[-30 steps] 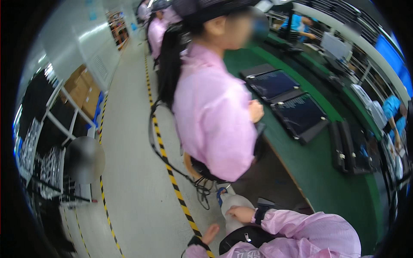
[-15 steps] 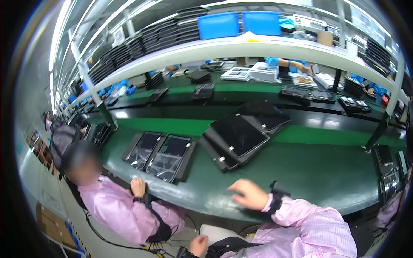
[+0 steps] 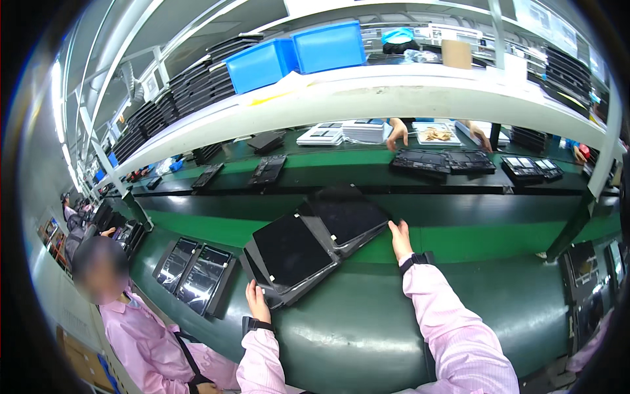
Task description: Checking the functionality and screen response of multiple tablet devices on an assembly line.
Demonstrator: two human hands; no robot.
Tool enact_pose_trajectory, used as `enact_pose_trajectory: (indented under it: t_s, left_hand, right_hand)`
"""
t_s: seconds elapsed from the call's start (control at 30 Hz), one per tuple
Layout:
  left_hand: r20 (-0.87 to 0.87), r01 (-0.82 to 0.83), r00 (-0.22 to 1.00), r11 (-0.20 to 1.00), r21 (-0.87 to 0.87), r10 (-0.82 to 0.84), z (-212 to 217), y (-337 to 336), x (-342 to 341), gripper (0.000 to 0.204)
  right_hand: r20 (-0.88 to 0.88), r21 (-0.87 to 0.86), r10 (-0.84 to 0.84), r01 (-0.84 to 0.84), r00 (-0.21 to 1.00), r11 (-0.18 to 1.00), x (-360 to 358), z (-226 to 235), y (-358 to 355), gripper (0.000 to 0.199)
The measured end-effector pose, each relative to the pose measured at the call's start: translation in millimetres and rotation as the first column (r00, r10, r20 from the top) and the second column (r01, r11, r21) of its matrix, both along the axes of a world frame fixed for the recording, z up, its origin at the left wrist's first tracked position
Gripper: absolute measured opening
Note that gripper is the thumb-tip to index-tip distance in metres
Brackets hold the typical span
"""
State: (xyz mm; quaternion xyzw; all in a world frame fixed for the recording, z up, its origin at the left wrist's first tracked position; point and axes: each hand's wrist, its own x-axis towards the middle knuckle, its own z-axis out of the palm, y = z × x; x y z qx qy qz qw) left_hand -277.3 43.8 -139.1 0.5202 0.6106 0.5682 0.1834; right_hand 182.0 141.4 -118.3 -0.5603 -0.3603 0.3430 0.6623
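Note:
Two black trays bearing dark flat screens lie aslant and overlapping in front of me. On the nearer tray is a black screen panel (image 3: 293,251) with small pale tabs; the farther screen panel (image 3: 348,213) lies up and to the right. My left hand (image 3: 258,303) is at the near-left corner of the nearer tray, fingers extended along its edge. At the right end of the farther tray, my right hand (image 3: 400,240) has its fingertips by the edge, fingers apart. Whether either hand grips firmly cannot be made out.
Left of the trays lie two film-covered screens (image 3: 203,279) in trays. A person in pink (image 3: 141,338) sits at my left. Beyond, a shelf (image 3: 367,92) carries blue bins (image 3: 328,47); under it, other hands work around device parts (image 3: 420,161). More trays (image 3: 584,262) lie far right.
My view has shifted to the right. My right hand has reached forward to the farther tray's edge, and my left has come up from low down to the nearer tray's corner.

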Motion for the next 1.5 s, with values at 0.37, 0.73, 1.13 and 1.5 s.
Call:
enact_pose_trajectory:
  t_s: [0.37,0.73,1.13,1.5]
  left_hand:
    - [-0.111,0.084,0.990,0.996,0.017,-0.082,2.6,-9.7,0.6,0.046]
    - [-0.007,0.378,0.926,0.924,0.061,-0.378,30.0,-33.5,-23.4,0.054]
    - [-0.194,0.605,0.755,0.779,-0.163,-0.627,43.2,-123.3,-19.1,0.056]
    - [-0.703,0.575,0.498,0.800,-0.169,-0.507,138.4,-87.5,107.6,0.059]
  right_hand:
    - [0.516,0.093,-0.211,0.190,0.830,0.977,-4.3,-0.7,58.1,0.048]
    - [0.675,0.003,-0.314,0.423,0.668,0.906,-4.7,9.9,-113.9,0.040]
    - [0.571,-0.228,-0.194,0.380,0.798,0.896,-5.6,32.6,-389.1,0.035]
    - [0.178,-0.110,0.106,-0.087,0.978,0.990,75.3,61.4,-293.3,0.071]
